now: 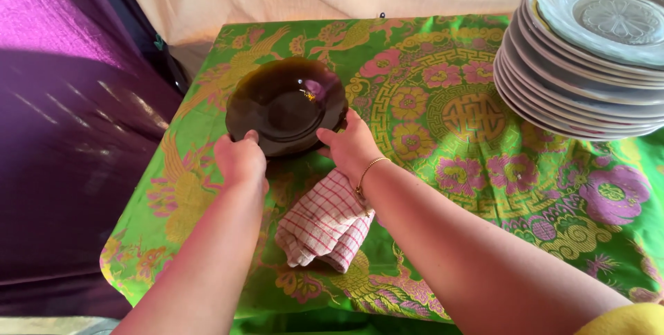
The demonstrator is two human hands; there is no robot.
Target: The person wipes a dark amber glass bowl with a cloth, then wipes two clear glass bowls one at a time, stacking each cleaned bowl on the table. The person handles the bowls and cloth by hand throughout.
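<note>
A dark brown glass plate (286,104) sits at the near-left part of the bench (443,189), on a bright green cloth (484,169) patterned with pink flowers, gold birds and a gold round emblem. The plate is round with a softly scalloped rim and a shallow well in the middle; its glossy surface catches a small purple and white glint right of centre. It looks translucent, a deep amber-brown shading almost to black in the well. Whether it rests flat on the cloth or is lifted slightly at the near edge cannot be told.

The left hand (240,160) grips the plate's near-left rim, its fingers (250,137) curled over the edge and closed on it. The right hand (351,147) holds the near-right rim, thumb on top and fingers hidden beneath the edge, so it too is closed on the plate. A thin gold bracelet (369,170) circles the right wrist.

Just below the right hand, touching the wrist, lies a folded red-and-white checked towel (325,223) on the cloth. Well apart, at the far right of the bench, stands a stack of clear patterned glass plates (588,51), the top one showing a pressed floral centre. Purple fabric (62,134) hangs at the left beside the bench.
</note>
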